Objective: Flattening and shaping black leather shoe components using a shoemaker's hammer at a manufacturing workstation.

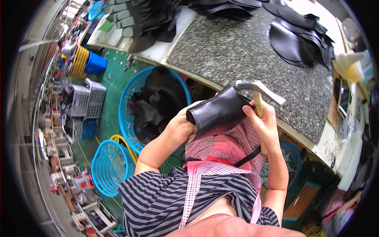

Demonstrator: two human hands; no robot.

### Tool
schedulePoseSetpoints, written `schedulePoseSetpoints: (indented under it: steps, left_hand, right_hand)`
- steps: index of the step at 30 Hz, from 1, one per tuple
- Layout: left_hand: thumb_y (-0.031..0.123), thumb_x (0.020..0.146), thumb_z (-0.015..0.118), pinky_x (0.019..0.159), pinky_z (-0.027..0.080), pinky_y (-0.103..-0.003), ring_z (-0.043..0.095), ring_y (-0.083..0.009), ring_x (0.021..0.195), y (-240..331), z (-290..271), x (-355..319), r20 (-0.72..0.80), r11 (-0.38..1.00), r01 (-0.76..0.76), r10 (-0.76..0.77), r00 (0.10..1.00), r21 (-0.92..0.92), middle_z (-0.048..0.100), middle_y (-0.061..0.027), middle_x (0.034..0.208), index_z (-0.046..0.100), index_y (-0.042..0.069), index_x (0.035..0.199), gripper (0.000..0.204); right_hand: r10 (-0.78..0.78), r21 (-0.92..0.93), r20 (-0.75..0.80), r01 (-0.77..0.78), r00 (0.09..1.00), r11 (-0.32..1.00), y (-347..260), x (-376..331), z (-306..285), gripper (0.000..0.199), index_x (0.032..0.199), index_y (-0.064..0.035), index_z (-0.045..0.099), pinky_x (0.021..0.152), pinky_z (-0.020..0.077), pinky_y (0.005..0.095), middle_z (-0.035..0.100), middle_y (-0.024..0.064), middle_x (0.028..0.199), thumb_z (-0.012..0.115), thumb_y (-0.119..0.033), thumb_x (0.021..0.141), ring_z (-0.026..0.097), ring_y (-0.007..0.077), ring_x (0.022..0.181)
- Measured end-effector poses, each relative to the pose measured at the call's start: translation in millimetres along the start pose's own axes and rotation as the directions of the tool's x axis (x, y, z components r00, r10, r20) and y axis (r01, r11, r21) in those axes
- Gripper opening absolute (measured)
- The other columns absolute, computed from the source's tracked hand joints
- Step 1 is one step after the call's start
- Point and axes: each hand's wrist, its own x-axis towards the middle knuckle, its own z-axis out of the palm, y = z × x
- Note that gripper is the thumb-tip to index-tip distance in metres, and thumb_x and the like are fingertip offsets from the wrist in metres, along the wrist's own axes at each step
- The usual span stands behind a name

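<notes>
Black, pliable leather piece folded in the left hand.
Right hand fingers clench a wooden-handled steel hammer above the speckled granite surface.

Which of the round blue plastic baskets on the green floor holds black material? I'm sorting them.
The large blue basket beside the left hand, heaped with black pieces; the smaller blue basket looks empty.
</notes>
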Motion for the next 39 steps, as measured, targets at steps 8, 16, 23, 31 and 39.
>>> schedulePoseSetpoints:
  steps: [8, 16, 23, 31, 39]
  left_hand:
    - [0.034, 0.112, 0.043, 0.114, 0.046, -0.045, 0.061, -0.0280, 0.128, 16, -82, -11, 0.341, 0.935, -0.314, 0.245, 0.907, 0.163, 0.057, -0.0184, 0.146, 0.053, -0.002, 0.142, 0.048]
    - [0.040, 0.104, 0.063, 0.074, 0.053, -0.036, 0.065, -0.0189, 0.076, 155, -264, -62, 0.088, -0.079, -0.050, 0.978, 0.188, 0.996, 0.068, -0.0072, 0.079, 0.067, 0.000, 0.099, 0.041]
    - [0.019, 0.094, 0.074, 0.109, 0.039, -0.051, 0.047, -0.0378, 0.132, 137, -97, 14, 0.675, -0.666, 0.134, 0.738, -0.027, 0.734, 0.053, -0.0198, 0.143, 0.047, 0.005, 0.149, 0.063]
    - [0.018, 0.090, 0.076, 0.094, 0.052, -0.042, 0.064, -0.0341, 0.112, 52, 226, 184, 0.999, -0.766, -0.642, 0.013, 0.044, 0.038, 0.069, -0.0150, 0.114, 0.069, 0.005, 0.116, 0.030]
    - [0.027, 0.097, 0.067, 0.094, 0.058, -0.043, 0.068, -0.0361, 0.112, 42, 317, 363, 0.986, -0.933, -0.357, -0.091, 0.143, -0.034, 0.063, -0.0233, 0.134, 0.056, 0.000, 0.139, 0.051]
  right_hand:
    - [0.033, -0.029, 0.151, -0.029, 0.988, 0.999, -13, 10, 47, 0.022, 0.092, -0.0015, 0.065, 0.055, 0.0326, 0.0266, 0.046, -0.0065, 0.069, 0.081, -0.017, 0.090, 0.039, 0.0048, 0.064]
    - [0.007, 0.141, 0.127, -0.025, 0.992, 0.990, -25, -16, 20, 0.012, 0.100, -0.0030, 0.066, 0.056, 0.0358, 0.0225, 0.053, -0.0064, 0.077, 0.072, -0.013, 0.098, 0.044, 0.0028, 0.064]
    - [-0.046, -0.050, -0.016, 0.045, 0.999, 0.998, -23, -28, -55, 0.025, 0.099, -0.0047, 0.063, 0.061, 0.0370, 0.0231, 0.052, -0.0057, 0.076, 0.065, -0.030, 0.104, 0.045, 0.0043, 0.068]
    - [0.031, -0.137, -0.321, -0.079, 0.946, 0.987, -47, 36, -157, 0.040, 0.092, -0.0051, 0.058, 0.060, 0.0395, 0.0311, 0.049, 0.0014, 0.068, 0.047, -0.040, 0.108, 0.047, 0.0105, 0.063]
    - [-0.060, -0.171, -0.480, -0.027, 0.875, 0.985, -45, 129, -189, 0.046, 0.101, -0.0002, 0.061, 0.066, 0.0459, 0.0352, 0.060, 0.0101, 0.074, 0.046, -0.043, 0.108, 0.057, 0.0175, 0.069]
